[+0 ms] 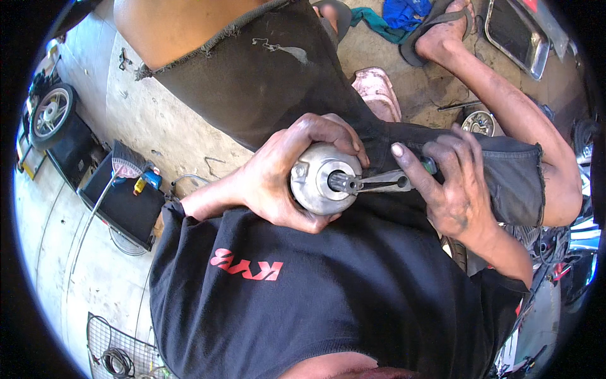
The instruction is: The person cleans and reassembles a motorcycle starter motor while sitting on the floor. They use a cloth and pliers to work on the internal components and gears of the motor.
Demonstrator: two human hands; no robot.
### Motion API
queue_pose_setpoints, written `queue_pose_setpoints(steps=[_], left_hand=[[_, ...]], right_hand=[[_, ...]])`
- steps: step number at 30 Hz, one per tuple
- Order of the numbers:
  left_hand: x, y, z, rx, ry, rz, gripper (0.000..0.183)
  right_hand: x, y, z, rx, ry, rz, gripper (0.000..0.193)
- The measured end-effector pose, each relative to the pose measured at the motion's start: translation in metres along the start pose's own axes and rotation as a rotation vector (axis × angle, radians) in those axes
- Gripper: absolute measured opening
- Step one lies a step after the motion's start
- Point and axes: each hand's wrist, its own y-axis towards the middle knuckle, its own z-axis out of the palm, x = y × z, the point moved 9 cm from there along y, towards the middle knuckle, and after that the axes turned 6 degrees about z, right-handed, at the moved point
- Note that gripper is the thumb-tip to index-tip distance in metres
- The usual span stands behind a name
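My left hand (273,180) wraps round a silver-grey, round metal part (315,196), holding it in front of my shirt. A splined shaft end (343,182) shows in the hole at its middle. From the right, my right hand (457,189) grips a pair of pliers (386,181) with slim jaws. The jaw tips reach the shaft end; whether they clamp anything there is too small to tell. Most of the handles are hidden in my palm, with a bit of green showing. My right thumb points toward the metal part.
A spoked wheel (53,112) stands at the far left near a black bin (123,202). Lower left lies a wire grid (101,338) with a coiled cable. Ahead are a blue cloth (404,12), a pinkish piece (377,91), a round metal part (478,122) and a metal tray (533,60).
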Motion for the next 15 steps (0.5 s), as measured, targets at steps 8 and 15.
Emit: queue_pose_setpoints(steps=[8, 15], left_hand=[[0.014, 0.001, 0.014, 0.133, -0.182, -0.111, 0.067], [-0.013, 0.004, -0.006, -0.126, 0.441, 0.098, 0.07]], right_hand=[[0.001, 0.013, 0.006, 0.011, -0.1, -0.317, 0.057], [0.0, 0.0, 0.015, 0.165, 0.066, 0.189, 0.064]])
